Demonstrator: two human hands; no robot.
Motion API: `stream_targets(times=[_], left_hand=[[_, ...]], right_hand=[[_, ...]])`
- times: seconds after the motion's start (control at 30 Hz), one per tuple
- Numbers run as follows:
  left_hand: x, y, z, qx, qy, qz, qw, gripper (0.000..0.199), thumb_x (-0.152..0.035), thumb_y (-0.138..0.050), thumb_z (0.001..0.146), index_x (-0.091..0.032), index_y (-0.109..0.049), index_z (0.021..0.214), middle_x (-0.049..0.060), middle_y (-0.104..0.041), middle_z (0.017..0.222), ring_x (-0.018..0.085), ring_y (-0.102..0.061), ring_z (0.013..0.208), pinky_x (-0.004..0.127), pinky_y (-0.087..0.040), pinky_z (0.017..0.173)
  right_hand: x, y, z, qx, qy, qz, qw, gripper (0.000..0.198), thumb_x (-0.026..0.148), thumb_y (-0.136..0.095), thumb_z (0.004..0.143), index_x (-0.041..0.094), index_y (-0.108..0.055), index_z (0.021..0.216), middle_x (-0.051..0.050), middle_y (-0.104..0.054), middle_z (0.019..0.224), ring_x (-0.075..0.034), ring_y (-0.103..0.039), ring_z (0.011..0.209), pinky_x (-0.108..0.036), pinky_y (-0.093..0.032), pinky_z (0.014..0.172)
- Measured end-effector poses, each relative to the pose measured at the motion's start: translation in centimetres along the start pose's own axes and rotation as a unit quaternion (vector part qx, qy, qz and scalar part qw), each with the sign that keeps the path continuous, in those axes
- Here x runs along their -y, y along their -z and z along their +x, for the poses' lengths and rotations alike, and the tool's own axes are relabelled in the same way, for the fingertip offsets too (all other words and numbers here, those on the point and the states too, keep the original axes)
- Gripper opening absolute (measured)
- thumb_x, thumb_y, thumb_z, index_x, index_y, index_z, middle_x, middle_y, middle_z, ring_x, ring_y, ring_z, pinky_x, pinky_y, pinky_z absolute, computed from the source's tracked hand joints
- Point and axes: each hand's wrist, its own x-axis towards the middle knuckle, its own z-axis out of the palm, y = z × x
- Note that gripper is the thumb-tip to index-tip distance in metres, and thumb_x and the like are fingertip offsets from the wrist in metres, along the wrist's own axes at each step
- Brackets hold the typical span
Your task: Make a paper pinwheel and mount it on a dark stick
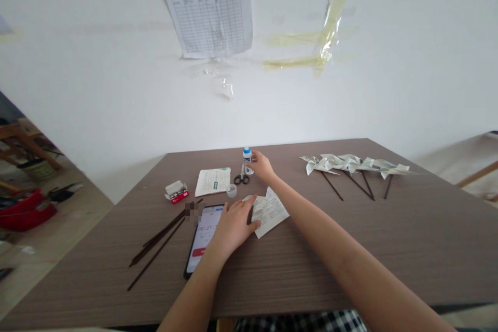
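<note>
My right hand reaches to the back of the table, with its fingers closed round a white glue bottle with a blue cap. My left hand lies on a partly folded piece of printed paper, thumb and fingers apart, pressing its left side. Black-handled scissors lie just in front of the bottle. A small roll of clear tape is close by. Under my left wrist, a phone showing a timer is partly covered.
Several paper pinwheels on dark sticks lie at the back right. On the left are loose dark sticks, a small red-and-white box and a stack of paper squares. A white wall stands behind the table.
</note>
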Motion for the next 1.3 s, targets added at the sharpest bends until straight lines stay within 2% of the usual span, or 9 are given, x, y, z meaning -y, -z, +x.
stream_targets(times=[0.17,0.27,0.57,0.73,0.8,0.9,0.97,1.17,1.3], left_hand=[[0.2,-0.1,0.0,-0.006,-0.005,0.006,1.000,0.076,-0.029,-0.070,0.105,-0.033,-0.053,0.179,0.011,-0.064,0.180,0.041,-0.055,0.170,0.071,-0.034,0.145],[0.1,-0.2,-0.1,-0.021,-0.011,0.007,1.000,0.075,-0.029,-0.071,0.104,-0.034,-0.056,0.177,0.010,-0.067,0.178,0.042,-0.058,0.168,0.069,-0.038,0.143],[-0.3,0.1,-0.1,-0.005,-0.004,0.002,1.000,0.075,-0.030,-0.072,0.105,-0.030,-0.055,0.179,0.014,-0.062,0.181,0.041,-0.056,0.170,0.074,-0.031,0.146],[-0.3,-0.1,0.1,-0.008,-0.008,0.004,1.000,0.075,-0.032,-0.072,0.105,-0.035,-0.056,0.178,0.012,-0.064,0.179,0.041,-0.057,0.169,0.073,-0.032,0.145],[-0.4,-0.2,0.1,-0.003,-0.007,0.004,1.000,0.075,-0.032,-0.071,0.106,-0.034,-0.055,0.178,0.012,-0.063,0.181,0.040,-0.056,0.170,0.073,-0.031,0.146],[-0.5,-0.3,0.0,-0.009,-0.014,-0.004,1.000,0.073,-0.030,-0.070,0.106,-0.032,-0.055,0.178,0.013,-0.063,0.180,0.040,-0.056,0.170,0.074,-0.030,0.146],[-0.6,-0.4,-0.1,-0.018,-0.021,-0.011,1.000,0.071,-0.029,-0.070,0.107,-0.032,-0.056,0.176,0.014,-0.064,0.179,0.041,-0.057,0.169,0.074,-0.030,0.145],[-0.9,-0.4,-0.1,-0.007,-0.017,-0.006,1.000,0.065,-0.031,-0.067,0.111,-0.030,-0.056,0.175,0.014,-0.063,0.180,0.039,-0.055,0.170,0.073,-0.031,0.144],[-1.0,-0.5,0.1,-0.010,-0.020,-0.005,1.000,0.061,-0.032,-0.065,0.113,-0.030,-0.058,0.174,0.015,-0.065,0.178,0.039,-0.056,0.170,0.073,-0.033,0.144]], right_hand=[[-0.2,1.1,-0.2,-0.018,-0.003,0.001,1.000,0.038,0.015,-0.097,0.085,0.023,-0.083,0.119,-0.011,-0.090,0.119,-0.032,-0.087,0.115,-0.049,-0.068,0.107],[-0.3,2.5,-0.5,-0.027,0.002,0.015,1.000,0.034,0.016,-0.097,0.082,0.023,-0.082,0.112,-0.010,-0.089,0.115,-0.031,-0.087,0.112,-0.047,-0.069,0.103],[-0.5,8.8,-3.0,-0.028,0.018,0.070,0.997,0.043,0.020,-0.094,0.077,0.023,-0.084,0.118,-0.010,-0.088,0.117,-0.031,-0.087,0.100,-0.043,-0.071,0.088],[-0.8,12.1,-5.7,0.020,0.027,0.114,0.993,0.046,0.027,-0.097,0.079,0.023,-0.085,0.123,-0.009,-0.088,0.117,-0.030,-0.085,0.096,-0.041,-0.069,0.084],[-0.7,13.0,-6.8,0.026,0.027,0.126,0.991,0.054,0.029,-0.098,0.079,0.023,-0.082,0.131,-0.009,-0.087,0.120,-0.027,-0.085,0.093,-0.040,-0.069,0.085],[-0.5,13.7,-8.3,0.054,0.024,0.171,0.984,0.071,0.031,-0.100,0.077,0.025,-0.074,0.143,-0.008,-0.088,0.119,-0.027,-0.086,0.098,-0.042,-0.070,0.088],[-0.4,13.9,-9.3,0.070,0.020,0.194,0.978,0.075,0.035,-0.103,0.074,0.027,-0.069,0.141,-0.006,-0.088,0.113,-0.028,-0.087,0.098,-0.043,-0.070,0.088],[0.0,14.0,-11.3,0.063,0.006,0.216,0.974,0.069,0.060,-0.106,0.070,0.031,-0.058,0.112,-0.003,-0.088,0.103,-0.032,-0.089,0.097,-0.044,-0.069,0.084],[0.2,14.3,-11.7,0.075,0.029,0.189,0.979,0.058,0.066,-0.102,0.074,0.028,-0.064,0.097,-0.002,-0.085,0.097,-0.028,-0.085,0.094,-0.037,-0.064,0.079]])
